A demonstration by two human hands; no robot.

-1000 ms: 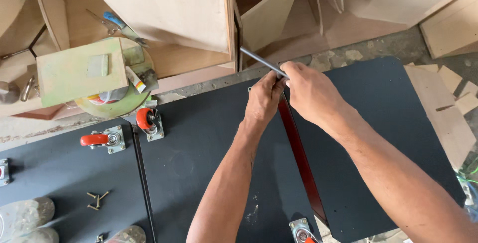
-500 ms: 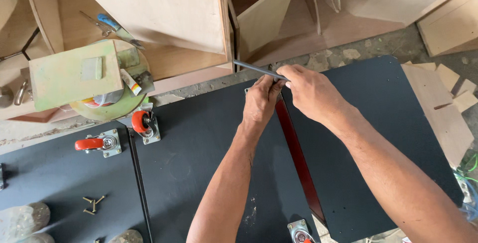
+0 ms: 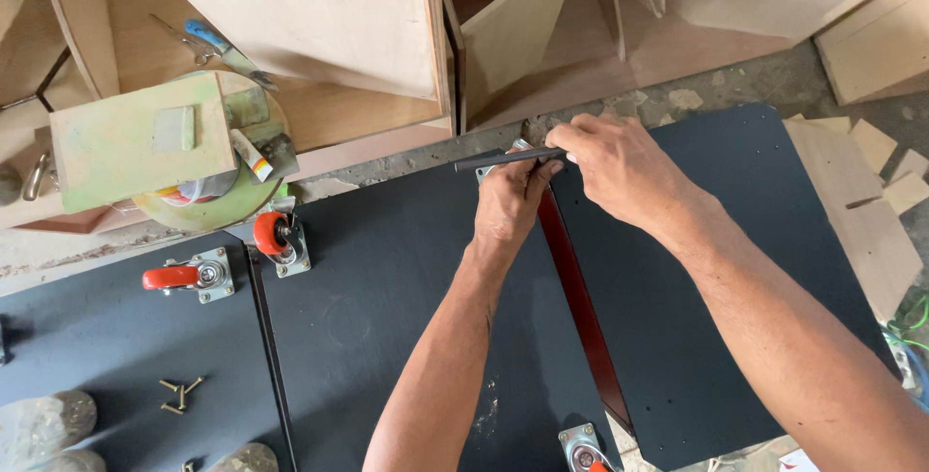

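Hands, left [image 3: 508, 203] and right [image 3: 619, 167], grip a dark rod [image 3: 503, 158] at the black panel's [image 3: 387, 298] far edge

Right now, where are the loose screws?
Head view, lower left: the screws lie on the black panel, below the red caster, far from both hands.

Place: woodworking shop
Signs: plywood boxes [image 3: 319, 17] & offcuts [image 3: 876, 191] on rough floor – black boards [image 3: 387, 288], caster wheels [image 3: 279, 238], loose screws [image 3: 179, 397]
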